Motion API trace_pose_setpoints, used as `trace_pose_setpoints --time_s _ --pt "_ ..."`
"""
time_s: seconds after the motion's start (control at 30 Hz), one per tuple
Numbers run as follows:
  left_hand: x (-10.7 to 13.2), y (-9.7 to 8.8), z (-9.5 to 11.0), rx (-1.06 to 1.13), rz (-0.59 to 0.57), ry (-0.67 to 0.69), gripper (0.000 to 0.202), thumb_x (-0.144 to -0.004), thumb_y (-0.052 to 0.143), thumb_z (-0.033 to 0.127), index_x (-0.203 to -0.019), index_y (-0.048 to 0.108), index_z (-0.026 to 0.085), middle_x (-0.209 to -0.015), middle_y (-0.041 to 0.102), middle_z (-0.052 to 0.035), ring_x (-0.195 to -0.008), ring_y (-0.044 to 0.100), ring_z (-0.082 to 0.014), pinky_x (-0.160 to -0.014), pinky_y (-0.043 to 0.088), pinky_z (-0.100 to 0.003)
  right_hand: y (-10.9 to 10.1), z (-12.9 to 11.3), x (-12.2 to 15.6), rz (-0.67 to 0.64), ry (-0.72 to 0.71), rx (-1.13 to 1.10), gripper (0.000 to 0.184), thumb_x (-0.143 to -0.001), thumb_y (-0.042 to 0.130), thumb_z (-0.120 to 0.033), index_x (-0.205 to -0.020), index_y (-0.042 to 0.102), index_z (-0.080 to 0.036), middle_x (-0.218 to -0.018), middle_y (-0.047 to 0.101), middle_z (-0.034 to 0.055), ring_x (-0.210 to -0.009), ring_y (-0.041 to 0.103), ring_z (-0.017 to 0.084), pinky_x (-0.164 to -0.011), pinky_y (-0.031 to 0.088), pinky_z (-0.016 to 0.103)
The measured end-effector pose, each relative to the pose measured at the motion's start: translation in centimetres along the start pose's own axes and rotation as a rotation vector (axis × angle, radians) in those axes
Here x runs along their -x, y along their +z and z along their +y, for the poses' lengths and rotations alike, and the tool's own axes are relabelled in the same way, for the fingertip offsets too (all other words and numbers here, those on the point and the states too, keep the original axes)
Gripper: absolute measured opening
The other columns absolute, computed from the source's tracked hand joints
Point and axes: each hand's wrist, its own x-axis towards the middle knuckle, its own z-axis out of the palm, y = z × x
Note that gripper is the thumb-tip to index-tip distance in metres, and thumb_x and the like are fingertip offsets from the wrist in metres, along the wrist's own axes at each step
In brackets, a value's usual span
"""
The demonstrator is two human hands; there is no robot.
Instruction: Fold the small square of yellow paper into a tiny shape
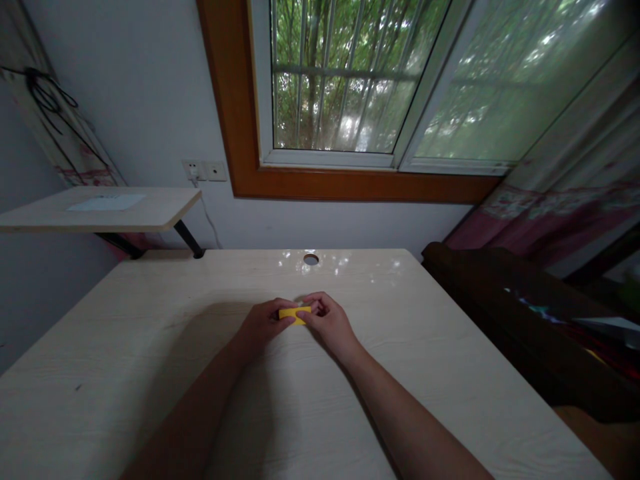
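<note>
The bare left hand [257, 325] and the bare right hand [333, 321] meet over the pale wood-grain rectangular surface [400, 333], both grasping one small, flat, bright yellow rectangular piece [291, 312]. The fingers [274, 306] of the left hand pinch its left end, with the thumb along the lower edge; those of the right hand grip its right end, the thumb lying across the yellow face. The piece is near the round cable hole [311, 261] at the far edge; whether it touches the surface cannot be told.
</note>
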Motion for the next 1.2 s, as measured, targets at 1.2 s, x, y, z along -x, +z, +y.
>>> trace_pose_setpoints --time_s 1.2 --pt "-0.3 -0.3 0.0 -0.315 0.129 0.458 0.011 -0.082 0.067 0.024 -0.092 0.072 0.026 -0.108 0.066 -0.0073 -0.097 0.059 -0.0192 -0.092 0.045 -0.038 0.0 -0.1 -0.5 -0.032 0.144 -0.272 0.024 -0.069 0.076 -0.034 -0.083 0.065 -0.018 -0.059 0.055 -0.0047 -0.053 0.052 0.011 -0.053 0.043 0.024"
